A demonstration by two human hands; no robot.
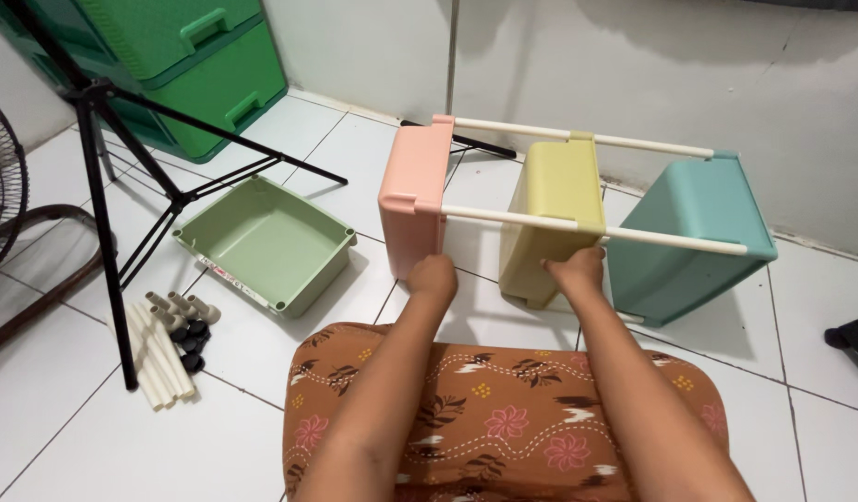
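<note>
1. Your left hand (433,277) is closed against the lower edge of the pink tray (416,197); the fingers are hidden behind it, so the exact grip cannot be told.
2. Your right hand (578,270) is closed on the lower edge of the yellow tray (552,218), just under the nearer white rod (592,228).
3. Both trays stand on their sides on the tiled floor (262,372), threaded with a teal tray (694,232) onto two parallel white rods; the farther rod (582,138) runs along their upper corners. The rack lies sideways near the wall (652,65).
4. Judged step: the tiers are being seated or spaced along the rods. The next move appears to call for a steady hold on both trays while one slides, keeping the rods parallel.
5. A loose green tray (266,244) lies open side up on the floor to your left, apart from the rack.
6. Nearer the left, a bundle of spare white tubes (157,358) with black end caps (193,344) lies beside a black tripod leg (108,251).
7. Room: white floor tiles, green drawer unit (187,70) in the far left corner, part of a fan (1,186) at the left edge. Your patterned brown garment (503,418) fills the near foreground.
</note>
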